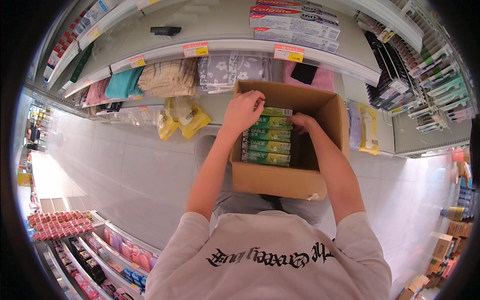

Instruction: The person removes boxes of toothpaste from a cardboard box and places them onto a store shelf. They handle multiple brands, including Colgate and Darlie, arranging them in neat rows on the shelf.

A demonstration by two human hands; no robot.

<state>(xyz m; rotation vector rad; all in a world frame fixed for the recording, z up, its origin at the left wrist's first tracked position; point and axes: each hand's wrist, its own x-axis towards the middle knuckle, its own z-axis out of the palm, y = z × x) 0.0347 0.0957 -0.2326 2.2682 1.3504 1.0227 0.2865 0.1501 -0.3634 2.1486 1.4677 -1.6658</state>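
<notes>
An open cardboard box (279, 182) rests at my lap below the shelf. A column of green Darlie toothpaste cartons (269, 146) lies inside it, against the left side. My left hand (245, 108) reaches over the box's left wall, its fingers curled at the far end of the column; whether they grip a carton is hidden. My right hand (303, 122) is inside the box, fingertips at the right end of the upper cartons; its grip is not clear. Stacked Colgate toothpaste cartons (294, 20) stand on the shelf beyond the box.
A shelf edge with price tags (240, 45) runs just beyond the box. Folded towels (168, 75) lie on the shelf below it, with yellow plastic packaging (189, 122) hanging at its front. Packaged toothbrushes (438, 82) hang at the right. Another stocked shelf (120, 255) stands at the lower left.
</notes>
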